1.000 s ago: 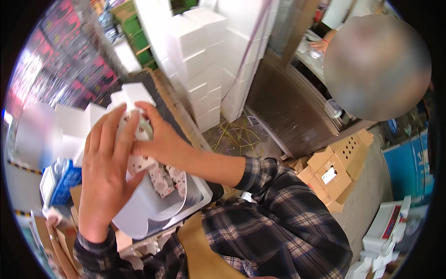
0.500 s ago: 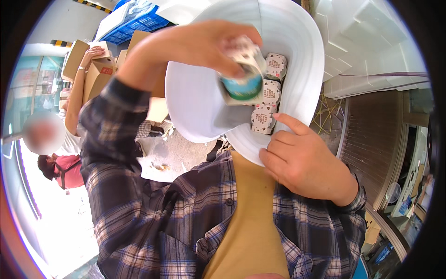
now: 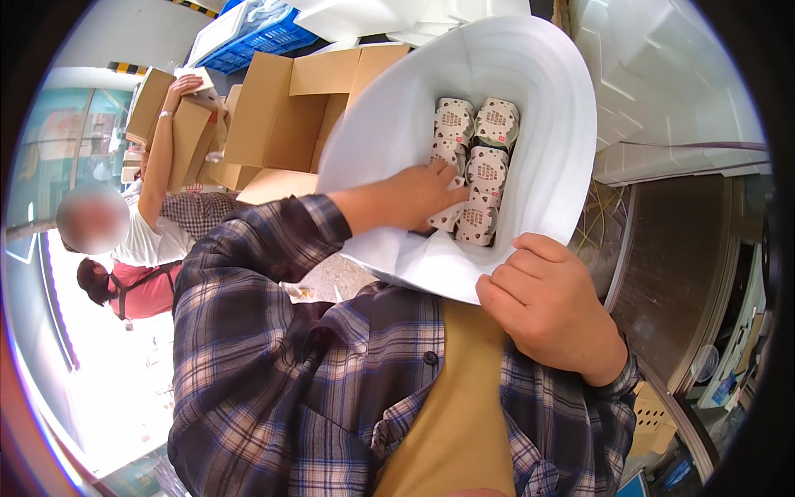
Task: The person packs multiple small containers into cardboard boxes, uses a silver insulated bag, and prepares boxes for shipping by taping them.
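A white foam sheet bag (image 3: pixel 546 99) is held open in front of my chest. Inside it, several small paper-wrapped patterned cups (image 3: pixel 487 170) lie in two rows. My left hand (image 3: pixel 414 197) reaches into the bag from the left, its fingers lying over the lowest patterned cup (image 3: pixel 447 218) of the left row. My right hand (image 3: pixel 546 311) grips the bag's near rim from below, with its fingers curled over the edge. My plaid shirt fills the lower part of the view.
Open cardboard boxes (image 3: pixel 281 99) stand behind the bag, with a blue crate (image 3: pixel 265 37) beyond them. White foam boxes (image 3: pixel 662 91) are stacked at the right above a brown counter (image 3: pixel 687 265). Another person (image 3: pixel 157 224) at the left lifts a cardboard box (image 3: pixel 153 99).
Half a second ago my left hand held one cup up above the bag. It has since gone down into the bag among the other cups. My right hand has kept hold of the rim.
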Demonstrator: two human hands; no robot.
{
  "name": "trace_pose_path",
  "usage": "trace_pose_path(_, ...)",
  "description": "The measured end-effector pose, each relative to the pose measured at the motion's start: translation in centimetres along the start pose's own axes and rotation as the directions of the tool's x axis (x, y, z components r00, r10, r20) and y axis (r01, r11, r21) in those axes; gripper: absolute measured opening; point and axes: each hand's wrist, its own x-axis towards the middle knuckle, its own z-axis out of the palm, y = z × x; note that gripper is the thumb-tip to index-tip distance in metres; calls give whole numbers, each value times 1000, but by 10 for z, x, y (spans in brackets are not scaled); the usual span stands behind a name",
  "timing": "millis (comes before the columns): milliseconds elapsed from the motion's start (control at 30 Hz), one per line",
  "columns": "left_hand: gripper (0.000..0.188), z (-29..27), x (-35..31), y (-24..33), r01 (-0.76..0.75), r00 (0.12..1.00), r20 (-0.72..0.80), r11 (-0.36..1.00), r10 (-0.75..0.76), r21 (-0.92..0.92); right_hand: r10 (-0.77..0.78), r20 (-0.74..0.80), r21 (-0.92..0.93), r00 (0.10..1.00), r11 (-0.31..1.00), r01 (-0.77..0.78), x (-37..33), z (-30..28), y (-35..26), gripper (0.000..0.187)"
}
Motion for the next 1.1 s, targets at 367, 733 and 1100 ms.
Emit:
trace_pose_path(367,56,-43,12,-5,182,974,164,973,-158,-140,-31,-33,51,999,998,33,3,0,8,18)
trace_pose_path(733,31,-51,-2,-6,-63,991,73,871,112,-488,49,-70,74,996,996,-44,30,3,11,21)
trace_pose_path(1100,71,51,-374,-103,153,500,79,-2,-863,-988,467,-218,-110,857,861,-497,17,-1,6,21)
